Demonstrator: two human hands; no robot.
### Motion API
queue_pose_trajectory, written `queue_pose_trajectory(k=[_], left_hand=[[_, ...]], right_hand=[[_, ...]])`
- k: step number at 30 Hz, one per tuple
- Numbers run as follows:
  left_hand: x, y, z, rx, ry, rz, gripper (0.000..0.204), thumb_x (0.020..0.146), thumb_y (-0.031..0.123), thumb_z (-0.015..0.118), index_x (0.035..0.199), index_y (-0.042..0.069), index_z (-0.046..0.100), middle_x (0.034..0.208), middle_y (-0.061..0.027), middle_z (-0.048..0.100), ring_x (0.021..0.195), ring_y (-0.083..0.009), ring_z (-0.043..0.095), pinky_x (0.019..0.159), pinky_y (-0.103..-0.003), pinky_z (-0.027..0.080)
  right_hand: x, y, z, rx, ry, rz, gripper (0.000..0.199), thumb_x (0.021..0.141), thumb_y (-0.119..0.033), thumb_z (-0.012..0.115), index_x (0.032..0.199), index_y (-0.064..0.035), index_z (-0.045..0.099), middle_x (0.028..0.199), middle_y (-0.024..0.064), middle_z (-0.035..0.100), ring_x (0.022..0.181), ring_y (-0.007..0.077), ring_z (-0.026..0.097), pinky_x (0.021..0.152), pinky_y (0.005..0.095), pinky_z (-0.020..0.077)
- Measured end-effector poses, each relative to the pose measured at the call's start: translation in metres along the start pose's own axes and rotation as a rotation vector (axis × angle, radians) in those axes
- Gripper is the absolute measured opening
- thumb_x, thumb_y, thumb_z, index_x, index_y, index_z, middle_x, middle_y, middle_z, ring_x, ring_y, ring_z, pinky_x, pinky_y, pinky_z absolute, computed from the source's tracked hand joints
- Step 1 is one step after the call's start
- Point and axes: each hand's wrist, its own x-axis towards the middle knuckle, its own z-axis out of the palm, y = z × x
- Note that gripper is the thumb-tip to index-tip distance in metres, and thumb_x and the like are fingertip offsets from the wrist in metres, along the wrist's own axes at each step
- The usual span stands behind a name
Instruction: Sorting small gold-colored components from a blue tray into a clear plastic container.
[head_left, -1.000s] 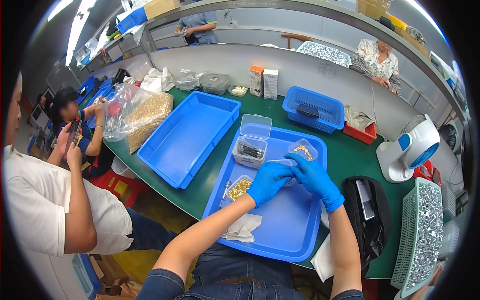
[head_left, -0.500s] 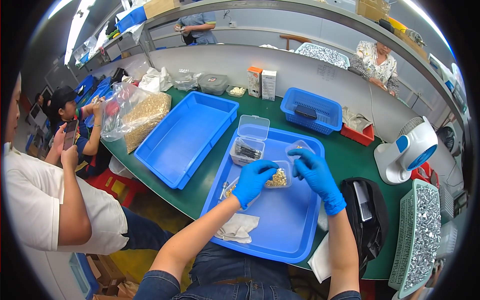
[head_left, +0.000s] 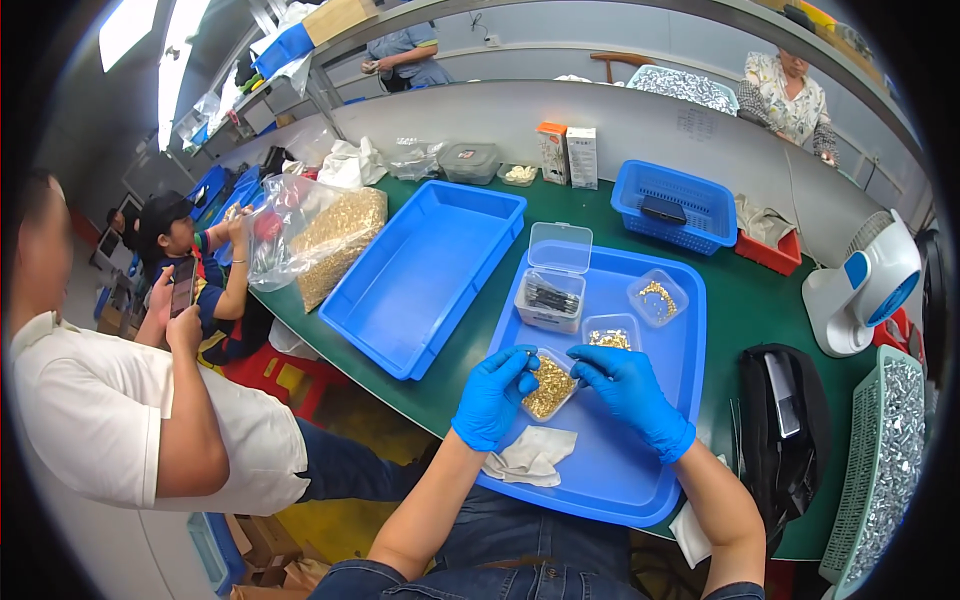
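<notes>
My left hand, in a blue glove, is closed in a pinch at the left rim of a small clear box of tiny gold pieces. A small dark speck shows at its fingertips, too small to name. My gloved right hand has its thumb and fingertips drawn together at the box's right corner; what they hold, if anything, is hidden. Just beyond stands a second clear box with gold pieces. A third box holds fewer. An open-lidded clear box contains dark slim parts. All are in a blue tray.
A white cloth lies in the tray's near left. Beside it stand a blue bin and a bag of gold pieces. A black bag, a fan and a green basket line the right. A person stands left.
Both hands have come nearer to me, from over the middle box to the nearest box of gold pieces. The nearest box shows more fully now. The whole view has shifted.
</notes>
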Motion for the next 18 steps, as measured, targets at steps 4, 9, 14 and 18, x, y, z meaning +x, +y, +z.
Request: queue_pose_trajectory(k=[4, 9, 14, 18], left_hand=[[0.000, 0.000, -0.001, -0.074, -0.041, -0.022, 0.018, 0.088, 0.009, 0.055, 0.101, -0.003, 0.060, 0.086, -0.0080, 0.061, 0.067, -0.0124, 0.054, 0.063, -0.023, 0.046], [-0.004, 0.000, 0.007, -0.075, -0.062, -0.060, 0.018, 0.089, 0.009, 0.055, 0.102, -0.003, 0.060, 0.087, -0.0084, 0.061, 0.068, -0.0126, 0.054, 0.064, -0.023, 0.046], [-0.004, -0.001, 0.009, -0.069, -0.063, -0.054, 0.019, 0.089, 0.009, 0.054, 0.103, -0.003, 0.059, 0.087, -0.0077, 0.061, 0.068, -0.0123, 0.054, 0.065, -0.023, 0.046], [-0.005, -0.005, 0.012, -0.051, -0.062, -0.027, 0.019, 0.089, 0.009, 0.054, 0.104, -0.003, 0.059, 0.087, -0.0072, 0.061, 0.069, -0.0117, 0.054, 0.065, -0.022, 0.046]], right_hand=[[-0.004, -0.006, 0.008, 0.071, -0.029, -0.059, 0.023, 0.084, -0.014, 0.061, 0.104, -0.0046, 0.063, 0.089, 0.0143, 0.065, 0.078, 0.0267, 0.065, 0.067, 0.0316, 0.0513], [-0.005, -0.004, 0.011, 0.013, -0.009, -0.069, 0.022, 0.083, -0.014, 0.061, 0.104, -0.0055, 0.063, 0.091, 0.0145, 0.065, 0.078, 0.0271, 0.065, 0.067, 0.0319, 0.0513], [-0.005, 0.000, 0.014, -0.014, 0.005, -0.101, 0.021, 0.084, -0.013, 0.061, 0.103, -0.0050, 0.064, 0.091, 0.0145, 0.066, 0.076, 0.0254, 0.065, 0.066, 0.0302, 0.0510], [-0.008, -0.002, 0.012, -0.028, 0.002, -0.090, 0.019, 0.084, -0.012, 0.060, 0.102, -0.0045, 0.064, 0.088, 0.0136, 0.066, 0.074, 0.0230, 0.066, 0.064, 0.0291, 0.0506]])
